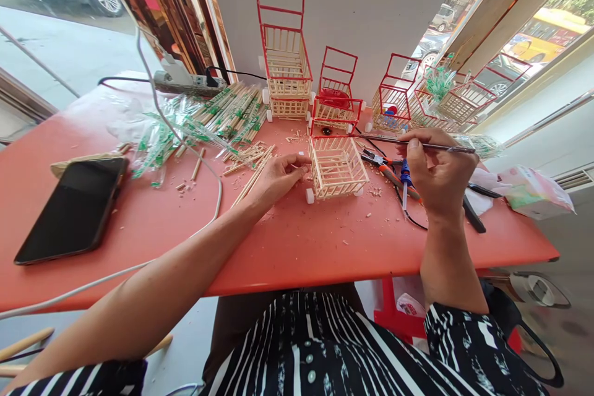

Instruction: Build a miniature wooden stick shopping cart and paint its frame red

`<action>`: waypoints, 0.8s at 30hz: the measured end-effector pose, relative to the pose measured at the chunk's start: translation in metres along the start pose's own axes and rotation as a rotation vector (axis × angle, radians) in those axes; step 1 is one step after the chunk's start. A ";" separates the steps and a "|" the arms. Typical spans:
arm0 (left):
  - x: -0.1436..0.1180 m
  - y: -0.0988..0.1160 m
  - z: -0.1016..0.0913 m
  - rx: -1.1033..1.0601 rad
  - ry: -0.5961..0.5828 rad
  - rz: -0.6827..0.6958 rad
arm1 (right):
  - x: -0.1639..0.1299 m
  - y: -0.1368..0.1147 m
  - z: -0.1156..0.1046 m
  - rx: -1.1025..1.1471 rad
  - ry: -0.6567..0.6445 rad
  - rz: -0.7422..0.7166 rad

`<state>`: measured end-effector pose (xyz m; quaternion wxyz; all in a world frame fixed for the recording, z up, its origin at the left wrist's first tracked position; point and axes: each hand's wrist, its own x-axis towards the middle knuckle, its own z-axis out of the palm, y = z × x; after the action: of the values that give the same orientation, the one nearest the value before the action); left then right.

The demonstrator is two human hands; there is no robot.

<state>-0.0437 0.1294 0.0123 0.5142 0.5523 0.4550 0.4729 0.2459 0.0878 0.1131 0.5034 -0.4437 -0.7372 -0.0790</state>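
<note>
Head-height view, forward and down.

Black phone (72,210) on the left of the red table (288,260), power strip (188,83) farther back, tissue packet (538,192) at right

Cream cart (341,190), red handle (338,99), white wheels (310,196), dark brush (383,138), coral-red table (278,253), black-and-white striped shirt (325,346)

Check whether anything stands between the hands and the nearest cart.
Nothing visible blocks the left hand at the left side of the nearest cart. From the right hand, only the brush it holds crosses the gap; pliers lie lower, on the table.
</note>
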 end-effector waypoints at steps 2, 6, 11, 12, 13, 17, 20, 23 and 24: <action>-0.001 0.000 0.000 0.004 -0.005 -0.001 | 0.000 0.000 -0.001 0.005 0.013 0.007; -0.001 0.000 -0.001 0.009 -0.004 -0.008 | -0.003 -0.003 -0.001 0.119 0.041 0.047; 0.000 -0.001 0.000 0.002 -0.007 -0.009 | -0.008 -0.018 0.010 0.271 -0.087 0.063; 0.000 -0.001 0.000 0.009 -0.008 -0.011 | -0.009 -0.021 0.012 0.268 -0.113 0.047; 0.000 -0.001 0.000 0.017 -0.008 -0.013 | -0.009 -0.024 0.014 0.256 -0.127 0.026; -0.002 0.003 0.000 0.018 -0.011 -0.011 | -0.009 -0.030 0.020 0.210 -0.148 -0.057; -0.002 0.004 0.000 0.001 -0.018 -0.008 | -0.008 -0.031 0.020 0.181 -0.184 -0.118; -0.002 0.003 -0.001 0.001 -0.021 -0.008 | -0.006 -0.034 0.017 0.149 -0.210 -0.142; -0.002 0.002 -0.001 0.005 -0.024 -0.005 | -0.006 -0.035 0.015 0.145 -0.213 -0.144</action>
<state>-0.0452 0.1276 0.0147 0.5193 0.5580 0.4514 0.4640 0.2110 0.0725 0.1125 0.4461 -0.3579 -0.8202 -0.0137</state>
